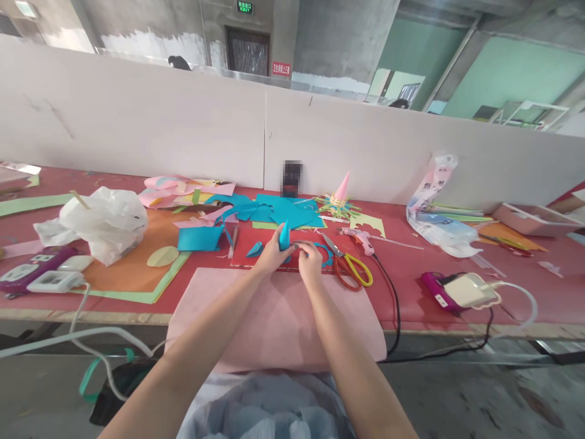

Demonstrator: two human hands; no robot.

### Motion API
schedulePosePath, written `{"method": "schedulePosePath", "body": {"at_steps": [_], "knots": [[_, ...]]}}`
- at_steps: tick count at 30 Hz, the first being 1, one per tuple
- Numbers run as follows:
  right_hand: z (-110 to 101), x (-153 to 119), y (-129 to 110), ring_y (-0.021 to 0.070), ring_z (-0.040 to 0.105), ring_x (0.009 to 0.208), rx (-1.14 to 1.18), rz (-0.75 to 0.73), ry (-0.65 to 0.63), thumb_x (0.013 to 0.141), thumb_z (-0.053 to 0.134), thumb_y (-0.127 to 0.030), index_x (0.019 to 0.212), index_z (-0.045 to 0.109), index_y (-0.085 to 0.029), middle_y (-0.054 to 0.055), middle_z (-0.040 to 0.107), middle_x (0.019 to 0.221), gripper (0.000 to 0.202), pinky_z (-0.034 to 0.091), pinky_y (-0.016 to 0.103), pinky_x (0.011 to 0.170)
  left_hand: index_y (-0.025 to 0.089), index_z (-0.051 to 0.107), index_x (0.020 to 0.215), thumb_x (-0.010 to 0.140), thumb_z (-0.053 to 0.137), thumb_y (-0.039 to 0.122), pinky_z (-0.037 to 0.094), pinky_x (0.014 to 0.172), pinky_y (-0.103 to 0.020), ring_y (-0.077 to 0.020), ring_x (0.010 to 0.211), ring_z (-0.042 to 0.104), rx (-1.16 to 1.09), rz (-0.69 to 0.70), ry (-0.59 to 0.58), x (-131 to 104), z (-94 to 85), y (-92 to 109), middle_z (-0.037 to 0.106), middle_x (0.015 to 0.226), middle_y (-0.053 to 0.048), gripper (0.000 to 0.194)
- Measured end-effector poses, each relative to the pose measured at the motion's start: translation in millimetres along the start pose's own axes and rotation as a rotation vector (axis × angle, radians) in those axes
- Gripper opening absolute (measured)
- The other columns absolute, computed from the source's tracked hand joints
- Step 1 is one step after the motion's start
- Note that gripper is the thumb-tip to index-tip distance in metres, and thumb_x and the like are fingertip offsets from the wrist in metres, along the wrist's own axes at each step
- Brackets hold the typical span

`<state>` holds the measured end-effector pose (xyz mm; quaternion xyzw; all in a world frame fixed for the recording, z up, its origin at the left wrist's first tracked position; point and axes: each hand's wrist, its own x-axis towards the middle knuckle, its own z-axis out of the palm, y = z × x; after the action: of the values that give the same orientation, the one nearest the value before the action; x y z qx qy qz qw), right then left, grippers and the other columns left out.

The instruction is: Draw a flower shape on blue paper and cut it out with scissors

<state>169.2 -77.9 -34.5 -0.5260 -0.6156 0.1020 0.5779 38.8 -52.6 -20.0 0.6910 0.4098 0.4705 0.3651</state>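
Note:
My left hand (273, 251) is closed around a small blue paper cone (284, 236), its tip pointing up. Close beside it, my right hand (309, 261) has its fingers pinched near the cone's lower edge; what they hold, if anything, is hidden. Under both hands lies a red board (242, 259), bearing a folded blue paper piece (255, 249) on the left and a blue paper ring (327, 255) on the right. Scissors (351, 268) with red and yellow handles rest right of my right hand, below a pink hot glue gun (361, 239).
Blue paper sheets (292, 212) lie behind my hands, beside a pink paper cone with green fringe (340, 194). A blue paper band (200, 238) and white plastic bag (107, 216) are leftward. A purple power strip (441, 292) and the glue gun's black cable (393, 292) are rightward.

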Motion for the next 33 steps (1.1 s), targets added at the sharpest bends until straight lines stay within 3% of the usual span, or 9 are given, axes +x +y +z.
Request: {"method": "schedulePosePath", "body": {"at_steps": [5, 12, 22, 27, 33], "knots": [[1.4, -0.7, 1.1, 0.0189, 0.062, 0.090, 0.030, -0.001, 0.016, 0.070, 0.037, -0.005, 0.080, 0.071, -0.019, 0.007, 0.068, 0.091, 0.038, 0.048, 0.031, 0.086, 0.018, 0.030, 0.142, 0.080, 0.057, 0.036, 0.039, 0.101, -0.036, -0.0240, 0.121, 0.050, -0.017, 0.064, -0.015, 2.2, -1.2, -3.2, 0.050, 0.135, -0.011, 0.070], [1.8, -1.3, -0.9, 0.0187, 0.062, 0.088, 0.026, -0.011, 0.011, 0.069, 0.037, -0.004, 0.081, 0.071, -0.019, 0.006, 0.068, 0.090, 0.039, 0.049, 0.031, 0.085, 0.018, 0.030, 0.141, 0.082, 0.054, 0.038, 0.041, 0.098, -0.036, -0.0234, 0.115, 0.054, 0.012, 0.036, -0.022, 2.0, -2.2, -3.9, 0.058, 0.125, -0.010, 0.067], [-2.1, -0.9, -5.9, 0.0192, 0.062, 0.091, 0.087, 0.036, -0.003, 0.071, 0.039, -0.007, 0.085, 0.071, -0.019, 0.006, 0.069, 0.092, 0.037, 0.048, 0.031, 0.086, 0.018, 0.037, 0.137, 0.081, 0.055, 0.037, 0.039, 0.100, -0.037, -0.0236, 0.116, 0.054, -0.027, 0.044, 0.029, 3.7, -2.0, -4.3, 0.059, 0.125, -0.010, 0.062], [-2.1, -0.1, -14.0, 0.0209, 0.063, 0.095, 0.189, 0.186, -0.014, 0.084, 0.047, -0.030, 0.099, 0.068, -0.019, 0.007, 0.070, 0.099, 0.028, 0.050, 0.031, 0.081, 0.019, 0.031, 0.140, 0.082, 0.053, 0.040, 0.040, 0.101, -0.037, -0.0222, 0.121, 0.050, -0.306, 0.023, 0.029, 4.5, -2.4, 0.7, 0.054, 0.132, -0.010, 0.066], [-0.5, 3.3, -13.3, 0.0210, 0.065, 0.085, 0.209, 0.331, -0.041, 0.081, 0.053, -0.047, 0.099, 0.067, -0.018, 0.007, 0.071, 0.092, 0.036, 0.051, 0.031, 0.076, 0.019, 0.026, 0.142, 0.083, 0.049, 0.042, 0.046, 0.096, -0.038, -0.0238, 0.120, 0.053, -0.527, -0.049, 0.027, 5.3, -7.3, 6.2, 0.058, 0.128, -0.011, 0.067]]}}
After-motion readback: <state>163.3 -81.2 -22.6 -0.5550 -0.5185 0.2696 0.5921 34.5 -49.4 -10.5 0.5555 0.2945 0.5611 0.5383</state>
